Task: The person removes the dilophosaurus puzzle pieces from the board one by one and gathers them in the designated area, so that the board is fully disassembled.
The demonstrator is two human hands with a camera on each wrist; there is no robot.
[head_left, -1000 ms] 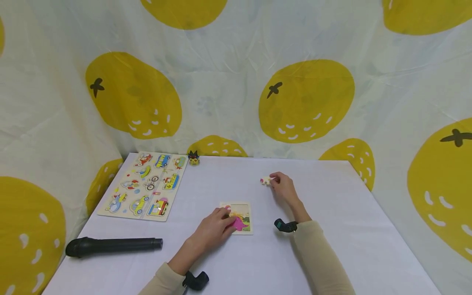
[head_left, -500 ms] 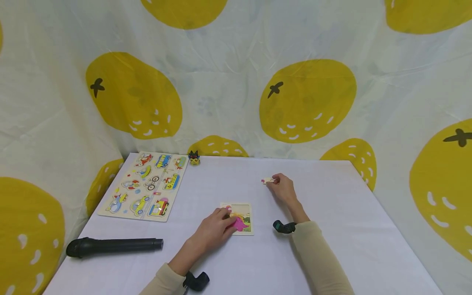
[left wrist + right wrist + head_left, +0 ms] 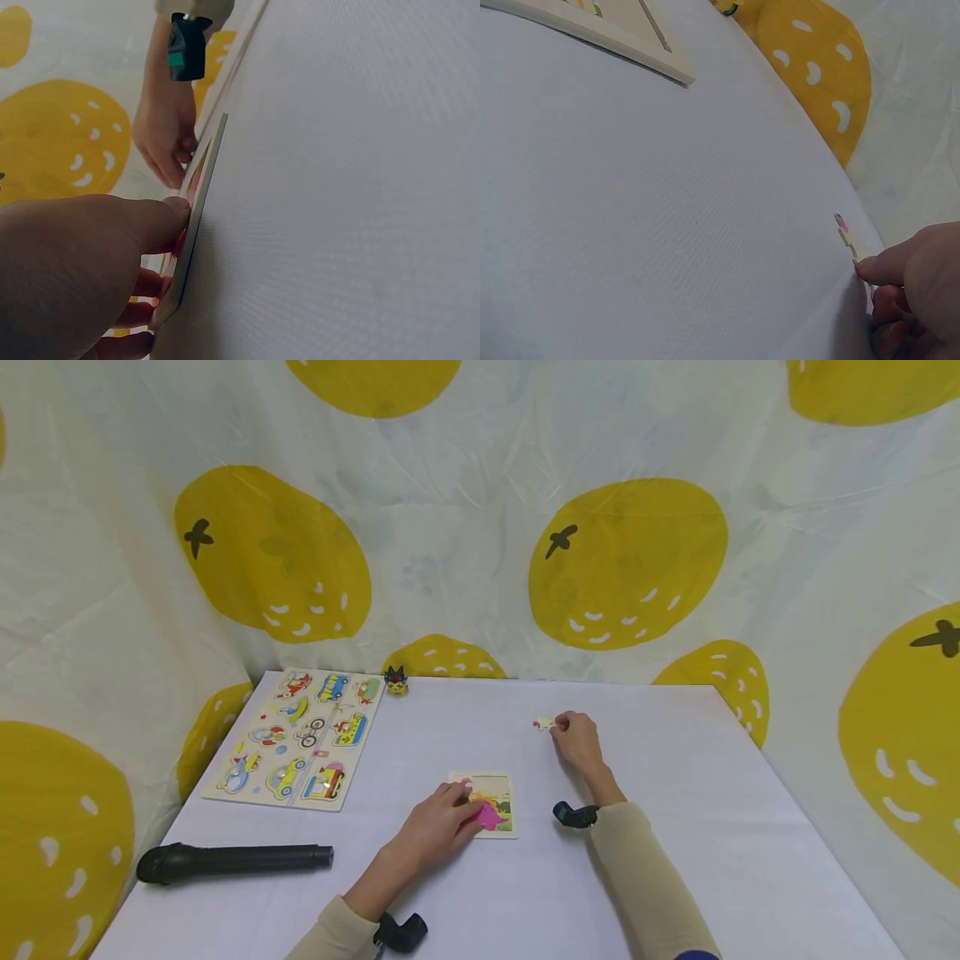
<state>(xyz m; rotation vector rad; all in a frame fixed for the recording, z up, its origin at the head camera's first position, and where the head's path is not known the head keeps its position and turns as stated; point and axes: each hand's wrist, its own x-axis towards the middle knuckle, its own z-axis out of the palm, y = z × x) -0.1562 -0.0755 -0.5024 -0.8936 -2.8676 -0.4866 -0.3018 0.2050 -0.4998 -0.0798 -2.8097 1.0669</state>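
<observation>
On the white table lies a small framed jigsaw puzzle with a pink dinosaur picture and a bare strip along its top. My left hand rests over its left side, thumb and fingertips on its face, hiding that part. In the left wrist view the thumb lies across the near edge of the frame. Farther back and to the right, my right hand pinches a small, pale jigsaw piece with a pink spot at its tip. In the right wrist view the piece sticks out past the thumb, close over the table.
A large peg puzzle board with vehicle pictures lies at the back left, and a small yellow-and-black figurine stands beside it. Nearer, on the left, is a black microphone-shaped object. A fruit-patterned curtain encloses the table.
My right hand shifts its fingers slightly on the jigsaw piece, which stays in almost the same spot. The left hand stays in place on the framed puzzle.
</observation>
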